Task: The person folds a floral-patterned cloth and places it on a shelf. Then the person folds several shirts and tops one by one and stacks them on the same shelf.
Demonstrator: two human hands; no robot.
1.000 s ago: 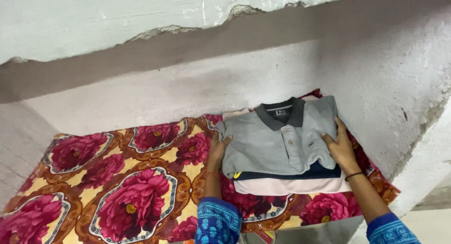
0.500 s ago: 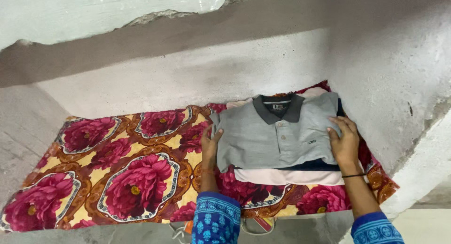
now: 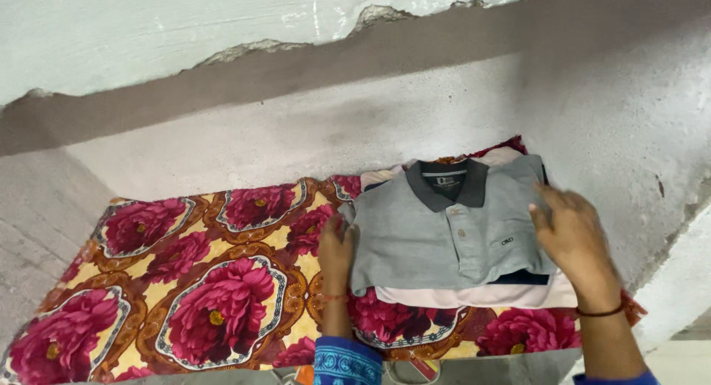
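Note:
A folded grey polo shirt (image 3: 437, 233) with a dark collar tops a small stack of folded clothes; a dark garment (image 3: 522, 277) and a pale pink one (image 3: 474, 296) show beneath it. The stack rests at the right end of a flowered red and yellow cloth (image 3: 207, 281) inside a concrete shelf niche. My left hand (image 3: 337, 251) presses flat against the stack's left side. My right hand (image 3: 574, 240) is lifted over the stack's right edge, fingers together, blurred; whether it touches the shirt I cannot tell.
Rough concrete walls close the niche at the back (image 3: 296, 133) and on the right (image 3: 629, 133). A slab with cracked paint (image 3: 222, 29) overhangs above. The left part of the flowered cloth bears nothing.
The stack sits slightly farther right, against the side wall. My right hand has lifted off the shirt's right edge and drawn back toward me. My left hand stays at the left side.

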